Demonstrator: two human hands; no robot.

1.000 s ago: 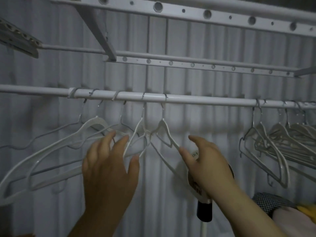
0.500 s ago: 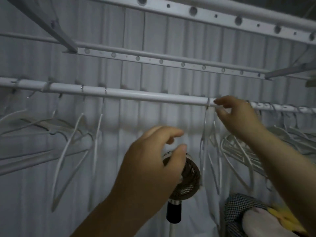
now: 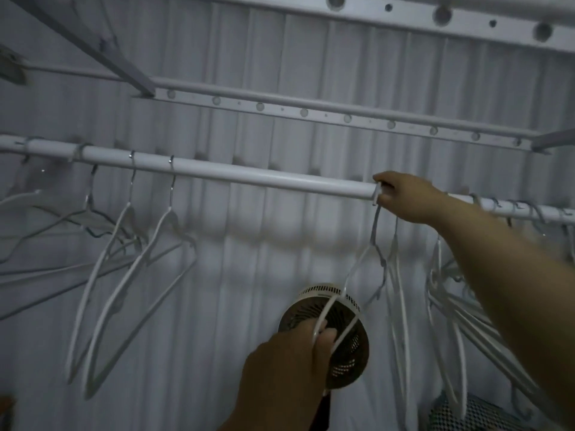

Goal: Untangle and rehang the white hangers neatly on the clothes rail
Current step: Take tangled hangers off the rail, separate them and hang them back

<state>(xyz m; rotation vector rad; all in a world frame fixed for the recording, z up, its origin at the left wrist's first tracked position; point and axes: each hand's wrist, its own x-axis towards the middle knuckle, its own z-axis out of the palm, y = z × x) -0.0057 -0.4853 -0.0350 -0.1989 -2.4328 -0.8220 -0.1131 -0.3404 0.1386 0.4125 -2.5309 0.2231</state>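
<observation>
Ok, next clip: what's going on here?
A person is sorting white hangers on a clothes rail. The right hand pinches the hook of one hanger against the rail, while the left hand grips that hanger's lower end. Other hangers dangle at angles on the left, and a crowded bunch hangs on the right. A small fan stands behind.
</observation>
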